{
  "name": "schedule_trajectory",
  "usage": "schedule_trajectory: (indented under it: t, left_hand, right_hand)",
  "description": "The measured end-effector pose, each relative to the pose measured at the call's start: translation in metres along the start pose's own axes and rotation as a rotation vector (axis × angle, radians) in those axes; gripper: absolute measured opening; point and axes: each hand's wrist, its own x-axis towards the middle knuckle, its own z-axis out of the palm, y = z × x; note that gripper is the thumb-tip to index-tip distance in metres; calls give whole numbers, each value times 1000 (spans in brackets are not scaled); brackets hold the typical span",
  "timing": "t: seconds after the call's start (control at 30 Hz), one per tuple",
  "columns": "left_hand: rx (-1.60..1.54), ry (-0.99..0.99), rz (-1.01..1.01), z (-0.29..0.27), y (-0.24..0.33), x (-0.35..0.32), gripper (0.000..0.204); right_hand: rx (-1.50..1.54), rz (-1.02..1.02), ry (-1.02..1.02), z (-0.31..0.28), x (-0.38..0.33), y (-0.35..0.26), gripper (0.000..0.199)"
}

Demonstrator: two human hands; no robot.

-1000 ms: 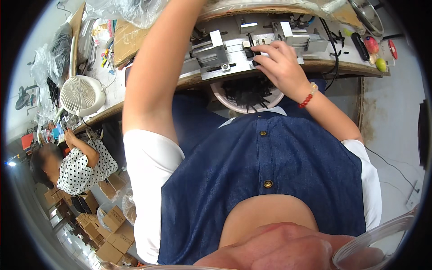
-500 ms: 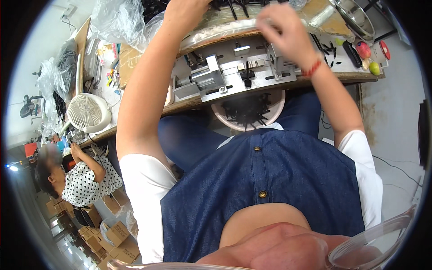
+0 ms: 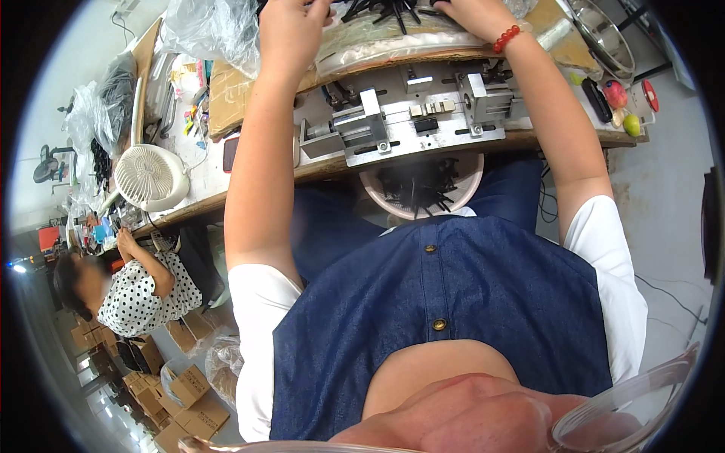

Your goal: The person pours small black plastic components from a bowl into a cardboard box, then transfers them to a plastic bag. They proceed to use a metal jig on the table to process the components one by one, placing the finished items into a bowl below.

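At the far side of the bench, my left hand [image 3: 291, 34] has its fingers curled together beside a pile of black stick-like parts [image 3: 385, 10]. Whatever is in those fingers is too small to make out. My right hand [image 3: 477, 16], below a red bead bracelet [image 3: 506, 38], reaches the pile's right side; its thumb is near a black piece, and the other fingers are mostly cut off by the upper edge. Between my forearms sits a metal clamping fixture [image 3: 370, 121] with a small pale metal block [image 3: 432, 109] and a black block [image 3: 427, 124] at its middle.
A pink-rimmed basket [image 3: 385, 207] of black parts is below the bench edge. Cardboard [image 3: 230, 94], clear plastic bags [image 3: 215, 30] and a white fan [image 3: 151, 180] are at left. Fruit [image 3: 615, 94] and a metal bowl [image 3: 604, 38] lie right. A person [image 3: 143, 294] works at far left.
My right hand has moved away from above the fixture to the black pile. My left hand has shifted slightly left. The black stemmed part at the fixture's middle is no longer seen there.
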Motion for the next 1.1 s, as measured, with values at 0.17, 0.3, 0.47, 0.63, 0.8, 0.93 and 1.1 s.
schedule_trajectory:
  t: [0.17, 0.3, 0.47, 0.63, 0.8, 0.93, 1.1]
  left_hand:
    - [-281, 84, -80, -7, -4, -12, 31]
    - [-377, 133, -128, -14, -9, -29, 25]
    - [-343, 56, -119, -8, 1, -50, 21]
    - [-366, -53, -7, 2, 7, -75, 25]
    - [-35, -112, 113, 1, 30, -99, 25]
    - [-158, -145, -4, 11, 36, -135, 40]
    - [-7, -190, 102, 35, 30, -182, 25]
  right_hand:
    - [218, 135, 216, -41, -11, -26, 16]
    - [411, 23, 290, -45, -69, -84, 19]
    - [334, -74, 11, -22, -157, -134, 26]
    - [169, -85, -29, 11, -168, -134, 24]
    - [116, -90, 0, 17, -168, -131, 24]
    - [194, -100, -17, 4, -158, -128, 25]
    - [181, -3, 267, -9, -106, -59, 18]
